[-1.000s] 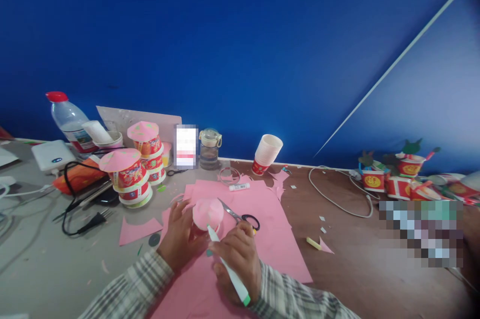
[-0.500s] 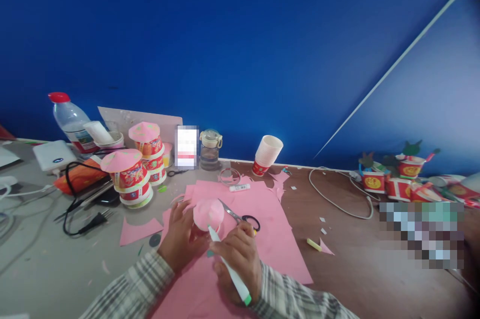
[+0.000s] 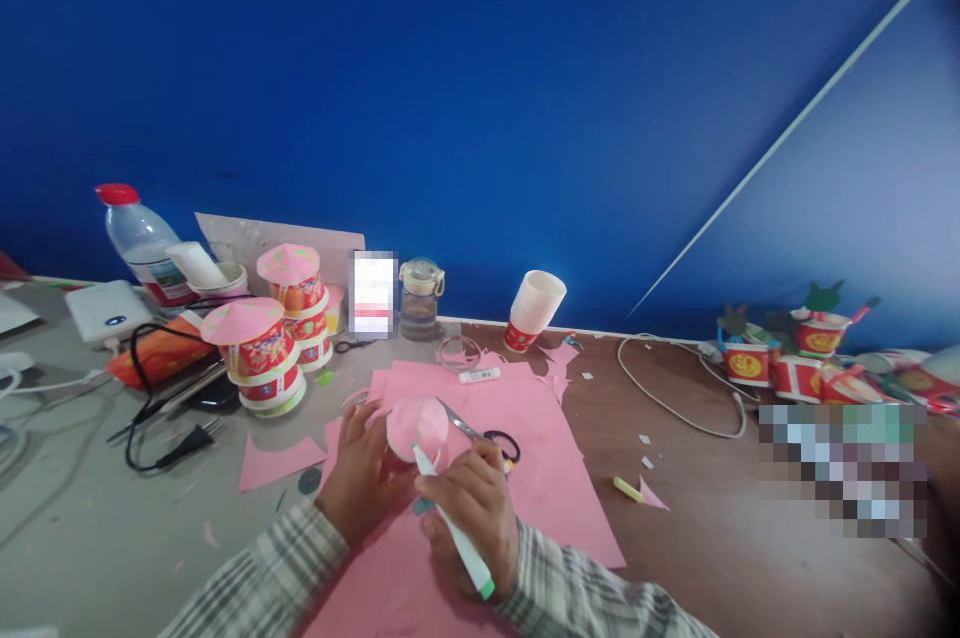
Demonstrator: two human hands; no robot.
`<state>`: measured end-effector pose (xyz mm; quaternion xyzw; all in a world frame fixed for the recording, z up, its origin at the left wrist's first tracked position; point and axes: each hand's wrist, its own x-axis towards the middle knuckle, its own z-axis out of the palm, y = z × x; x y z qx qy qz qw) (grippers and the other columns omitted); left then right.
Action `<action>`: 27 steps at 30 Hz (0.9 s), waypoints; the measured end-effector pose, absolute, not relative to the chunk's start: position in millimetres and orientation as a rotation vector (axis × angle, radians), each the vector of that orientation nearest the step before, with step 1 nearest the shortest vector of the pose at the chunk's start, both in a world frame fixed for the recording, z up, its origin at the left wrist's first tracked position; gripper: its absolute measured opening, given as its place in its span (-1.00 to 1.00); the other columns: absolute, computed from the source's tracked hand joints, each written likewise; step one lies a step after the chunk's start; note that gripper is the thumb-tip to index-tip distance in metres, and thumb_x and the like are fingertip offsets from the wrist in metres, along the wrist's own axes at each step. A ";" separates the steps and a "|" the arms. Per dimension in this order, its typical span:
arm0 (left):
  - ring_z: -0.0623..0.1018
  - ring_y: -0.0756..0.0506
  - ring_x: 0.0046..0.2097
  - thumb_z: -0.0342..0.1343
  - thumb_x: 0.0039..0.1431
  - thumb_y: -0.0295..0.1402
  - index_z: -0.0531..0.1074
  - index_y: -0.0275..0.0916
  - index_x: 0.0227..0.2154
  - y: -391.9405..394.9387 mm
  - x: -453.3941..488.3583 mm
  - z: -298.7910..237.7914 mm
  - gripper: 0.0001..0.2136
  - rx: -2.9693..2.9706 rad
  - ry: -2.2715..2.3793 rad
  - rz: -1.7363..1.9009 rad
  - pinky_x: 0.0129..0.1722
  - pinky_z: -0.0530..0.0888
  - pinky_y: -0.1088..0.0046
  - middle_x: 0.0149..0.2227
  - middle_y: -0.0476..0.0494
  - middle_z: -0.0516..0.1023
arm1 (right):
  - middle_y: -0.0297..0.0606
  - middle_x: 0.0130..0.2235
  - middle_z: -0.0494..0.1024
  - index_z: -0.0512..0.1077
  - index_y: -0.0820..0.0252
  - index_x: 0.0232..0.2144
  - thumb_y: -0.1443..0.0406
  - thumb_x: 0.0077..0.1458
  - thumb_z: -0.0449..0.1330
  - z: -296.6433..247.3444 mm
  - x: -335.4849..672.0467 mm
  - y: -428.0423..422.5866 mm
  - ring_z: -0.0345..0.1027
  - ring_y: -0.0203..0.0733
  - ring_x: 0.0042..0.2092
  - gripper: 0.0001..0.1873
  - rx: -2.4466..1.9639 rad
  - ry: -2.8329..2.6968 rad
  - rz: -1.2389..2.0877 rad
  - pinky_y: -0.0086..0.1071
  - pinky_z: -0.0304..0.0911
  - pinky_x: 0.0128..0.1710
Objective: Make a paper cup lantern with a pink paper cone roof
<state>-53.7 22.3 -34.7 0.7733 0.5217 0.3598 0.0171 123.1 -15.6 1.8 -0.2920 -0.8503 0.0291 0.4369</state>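
My left hand [image 3: 369, 468] is closed round a paper cup topped with a pink paper cone [image 3: 417, 428]; most of the cup is hidden by my fingers. In my right hand [image 3: 480, 498] is a white marker [image 3: 466, 550] with a green end, its green tip touching or very near the cone's lower edge. Beneath both hands lie sheets of pink paper [image 3: 555, 498]. Scissors [image 3: 466, 426] with dark handles rest on the paper just behind my right hand. A glue stick [image 3: 479, 376] lies near the paper's far edge.
To the left stand paper-cup towers [image 3: 259, 368] with pink cone tops, beside a black plug [image 3: 184, 446] and a red-capped bottle [image 3: 142, 238]. A water bottle [image 3: 420, 303] and stacked paper cups [image 3: 534, 310] stand at the back. Decorated red cups [image 3: 748, 363] sit at the right, near a cable.
The marker and my right hand have shifted slightly left, and the marker's tip is a little higher on the cone. My left hand and the cup have stayed put.
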 end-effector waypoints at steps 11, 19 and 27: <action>0.25 -0.33 -0.03 0.13 -0.38 -0.22 0.29 -0.14 -0.25 22.3 -52.8 -34.1 -0.53 2.370 1.614 1.159 0.00 0.11 -0.07 -0.23 -0.19 0.42 | -0.38 -0.46 0.54 0.38 0.16 -0.22 0.33 -0.03 0.13 2.2 120.1 -15.8 0.37 -0.17 -0.47 -0.75 -0.716 -2.098 0.076 -0.19 0.17 -0.28; 0.25 -0.33 -0.02 0.16 -0.39 -0.23 0.28 -0.17 -0.23 21.4 -52.5 -32.2 -0.50 2.373 1.636 1.146 0.01 0.11 -0.06 -0.23 -0.20 0.44 | -0.35 -0.48 0.53 0.39 0.18 -0.24 0.33 0.00 0.12 1.5 125.3 -19.7 0.35 -0.16 -0.47 -0.79 -0.709 -2.109 0.093 -0.17 0.14 -0.29; 0.26 -0.33 -0.04 0.16 -0.40 -0.12 0.30 -0.24 -0.25 21.8 -52.7 -32.1 -0.46 2.390 1.654 1.133 0.00 0.12 -0.06 -0.22 -0.27 0.44 | -0.34 -0.49 0.52 0.39 0.20 -0.22 0.30 0.02 0.12 -2.9 130.9 -21.7 0.34 -0.18 -0.48 -0.78 -0.717 -2.136 0.070 -0.17 0.15 -0.27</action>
